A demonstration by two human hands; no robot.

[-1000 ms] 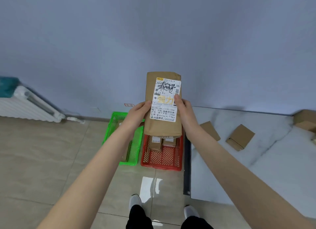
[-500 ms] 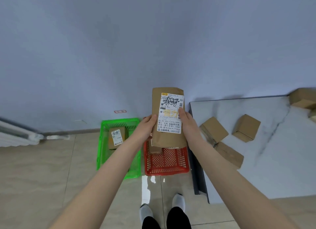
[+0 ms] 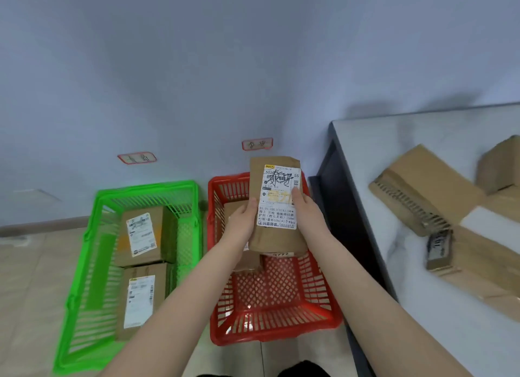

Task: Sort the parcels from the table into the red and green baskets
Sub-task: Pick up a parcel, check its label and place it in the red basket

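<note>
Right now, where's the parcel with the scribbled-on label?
In the head view, the parcel is held upright between the left hand and right hand, over the red basket, beside the table.

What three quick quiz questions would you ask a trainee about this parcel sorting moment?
1. True or false: the left hand and right hand both grip the labelled parcel over the red basket.
2. How many parcels lie in the green basket? A: one. B: two. C: four.
3. Fill in: the table with the unsorted cardboard boxes stands on the person's ___ side of the red basket.

Key: 1 true. 2 B. 3 right.
</note>
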